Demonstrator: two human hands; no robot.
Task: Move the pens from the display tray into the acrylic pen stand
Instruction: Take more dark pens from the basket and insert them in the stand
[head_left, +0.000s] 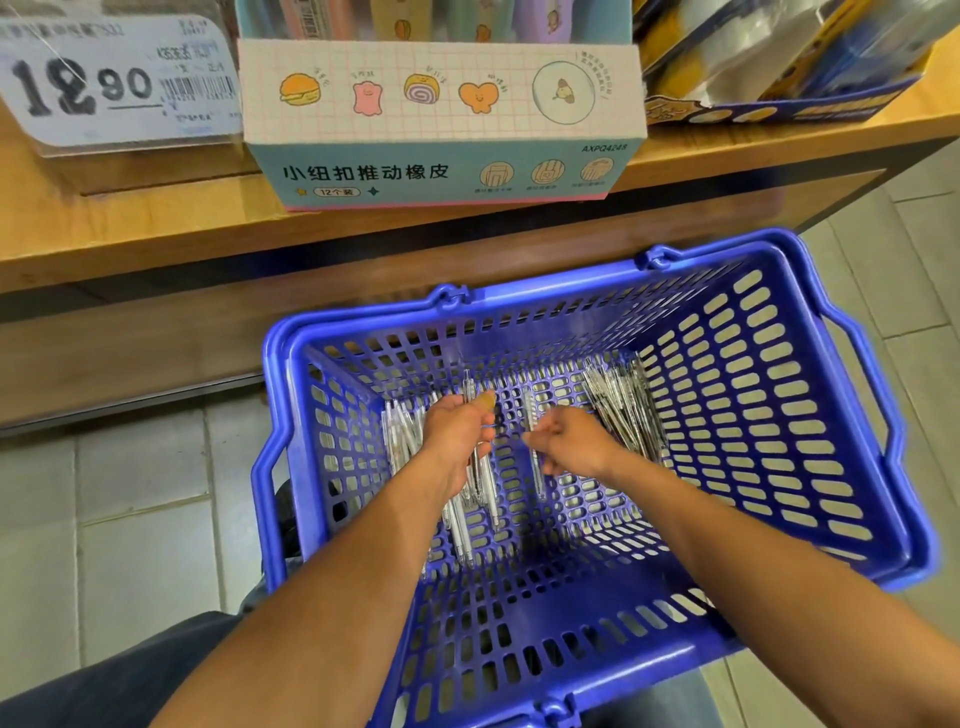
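Clenched around a small bundle of clear pens (475, 483), the left hand (457, 441) is hovering low inside the blue shopping basket (779, 415), thumb on top and the pen barrels sticking out both ahead of the knuckles and back under the wrist. Their long axis is running roughly away from the person, tips pointing toward the wooden shelf (156, 234). The right hand (571, 441) is reaching in just beside it, fingers curled and pinching toward a single pen (535, 457) lying on the basket floor between the two hands; whether it is actually gripping that pen cannot be told, since the fingertips are covering the contact.

In this head view, more pens are lying loose in two heaps: one pile (400, 431) at the left wall, partly hidden behind the left hand, and a larger heap (623, 405) to the right of the right hand, angled a little toward the far right corner. The right hand is the nearer one to that larger heap, so it is probably the one to gather from there, sweeping along the barrels rather than across them.

No acrylic pen stand is showing anywhere here, nor a display tray; the shelf is carrying only an eraser box (441, 124) and a price tag (119, 83).
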